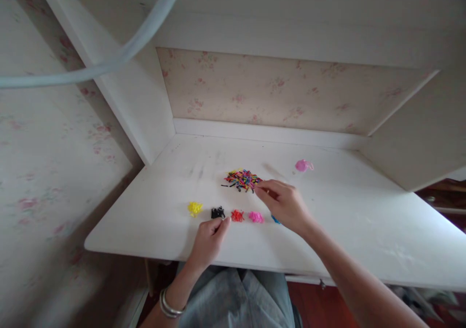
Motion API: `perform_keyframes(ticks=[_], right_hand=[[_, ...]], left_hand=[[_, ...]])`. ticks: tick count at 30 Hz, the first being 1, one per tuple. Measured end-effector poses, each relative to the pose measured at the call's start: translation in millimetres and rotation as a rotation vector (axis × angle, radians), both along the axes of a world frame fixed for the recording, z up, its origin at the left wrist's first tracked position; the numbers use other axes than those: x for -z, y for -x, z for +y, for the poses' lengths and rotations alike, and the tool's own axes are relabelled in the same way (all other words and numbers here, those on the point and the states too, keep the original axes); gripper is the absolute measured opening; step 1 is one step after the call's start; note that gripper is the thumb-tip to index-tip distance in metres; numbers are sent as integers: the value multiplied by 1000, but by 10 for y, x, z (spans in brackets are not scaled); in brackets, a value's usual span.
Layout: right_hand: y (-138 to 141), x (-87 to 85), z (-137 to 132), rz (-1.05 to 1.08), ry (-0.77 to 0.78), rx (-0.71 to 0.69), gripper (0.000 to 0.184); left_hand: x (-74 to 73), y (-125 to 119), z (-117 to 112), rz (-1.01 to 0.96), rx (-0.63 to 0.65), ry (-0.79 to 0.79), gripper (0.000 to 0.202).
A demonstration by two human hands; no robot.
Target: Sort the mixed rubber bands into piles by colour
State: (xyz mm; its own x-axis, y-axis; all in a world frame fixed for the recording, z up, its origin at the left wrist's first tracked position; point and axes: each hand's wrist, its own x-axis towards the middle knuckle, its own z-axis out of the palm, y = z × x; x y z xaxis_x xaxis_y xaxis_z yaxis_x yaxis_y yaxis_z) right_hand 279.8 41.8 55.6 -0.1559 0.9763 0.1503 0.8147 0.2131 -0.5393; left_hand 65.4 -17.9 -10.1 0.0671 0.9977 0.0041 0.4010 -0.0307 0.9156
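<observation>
A mixed heap of small, colourful rubber bands (241, 179) lies in the middle of the desk. My right hand (282, 201) is at its right edge, thumb and forefinger pinched together; whatever is between them is too small to make out. In front of the heap runs a row of single-colour piles: yellow bands (194, 208), black bands (217, 212), red bands (237, 215), pink bands (256, 216) and blue bands (275, 219), the blue partly hidden under my right hand. My left hand (211, 240) is closed, its fingertips between the black and red piles, their contents hidden.
A crumpled pink bag (303, 165) lies at the back right of the white desk (145, 216). Side panels (411, 129) and a low back ledge (269, 132) bound the desktop. A pale curved tube (124, 56) crosses the upper left.
</observation>
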Motion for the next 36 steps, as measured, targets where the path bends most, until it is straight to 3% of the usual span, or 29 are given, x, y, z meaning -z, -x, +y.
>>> perform_keyframes(ticks=[4, 9, 15, 29, 36], right_hand=[[268, 64, 375, -305, 109, 1, 30], [452, 264, 690, -390, 153, 83, 33], [475, 346, 784, -416, 174, 112, 33], [143, 332, 861, -72, 121, 82, 37], [-36, 314, 747, 139, 147, 126, 38]], left_hand=[[34, 16, 17, -26, -16, 12, 48], [61, 32, 24, -61, 6, 25, 48], [108, 43, 36, -73, 32, 28, 48], [69, 43, 27, -73, 23, 32, 47], [60, 36, 38, -76, 17, 46, 46]])
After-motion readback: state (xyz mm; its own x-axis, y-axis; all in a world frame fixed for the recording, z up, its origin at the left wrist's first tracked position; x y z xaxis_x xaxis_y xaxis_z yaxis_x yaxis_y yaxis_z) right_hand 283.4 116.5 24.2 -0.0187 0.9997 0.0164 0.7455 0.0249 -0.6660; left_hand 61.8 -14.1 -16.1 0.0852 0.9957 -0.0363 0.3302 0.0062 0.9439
